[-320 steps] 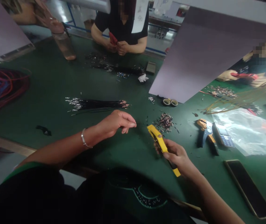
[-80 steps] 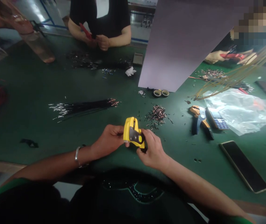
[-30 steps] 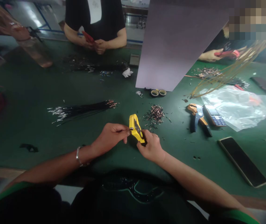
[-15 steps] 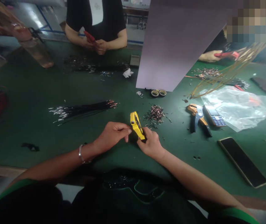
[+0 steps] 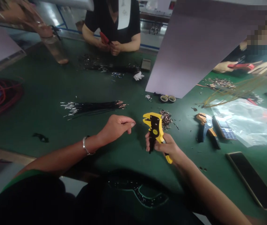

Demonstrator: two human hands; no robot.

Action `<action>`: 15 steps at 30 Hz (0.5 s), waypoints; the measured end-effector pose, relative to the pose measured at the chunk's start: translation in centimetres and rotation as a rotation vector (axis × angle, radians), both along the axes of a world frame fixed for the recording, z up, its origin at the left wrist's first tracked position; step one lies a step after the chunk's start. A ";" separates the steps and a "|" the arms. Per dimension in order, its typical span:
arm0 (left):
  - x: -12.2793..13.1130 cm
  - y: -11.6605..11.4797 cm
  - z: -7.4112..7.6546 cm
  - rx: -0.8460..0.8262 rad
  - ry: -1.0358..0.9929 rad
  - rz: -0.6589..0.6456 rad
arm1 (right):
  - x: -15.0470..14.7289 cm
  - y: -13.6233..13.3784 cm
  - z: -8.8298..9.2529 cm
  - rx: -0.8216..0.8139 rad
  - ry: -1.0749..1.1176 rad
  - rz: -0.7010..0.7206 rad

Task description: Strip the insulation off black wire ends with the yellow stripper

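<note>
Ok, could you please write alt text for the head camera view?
A person's right hand grips a yellow wire stripper over a green workbench, the left hand beside it, near a pile of metal terminals. Black wires lie beyond.

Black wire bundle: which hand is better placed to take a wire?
Left hand, probably: it looks empty and nearer the black wire bundle; the right hand grips the yellow wire stripper.

The top edge cuts off the far co-worker point(image 5: 111, 25); pixelation point(image 5: 263, 36) covers the right co-worker point(image 5: 222, 67); the pile's metal bits point(image 5: 166, 119) are too small to tell.
</note>
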State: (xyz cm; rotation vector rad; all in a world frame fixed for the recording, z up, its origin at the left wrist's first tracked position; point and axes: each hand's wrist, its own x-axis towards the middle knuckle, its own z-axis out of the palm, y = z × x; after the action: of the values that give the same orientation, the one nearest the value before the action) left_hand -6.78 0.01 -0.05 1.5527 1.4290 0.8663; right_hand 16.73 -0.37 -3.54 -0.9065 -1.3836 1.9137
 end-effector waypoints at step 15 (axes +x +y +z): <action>0.2 0.1 -0.7 -0.151 -0.313 0.017 | -0.1 -0.9 -0.3 -0.118 0.115 0.162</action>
State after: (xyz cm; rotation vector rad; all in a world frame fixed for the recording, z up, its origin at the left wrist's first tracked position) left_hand -6.60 0.09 -0.71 1.2334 1.2516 0.9425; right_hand 16.58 -1.29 -3.87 -0.7446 -1.3218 2.1533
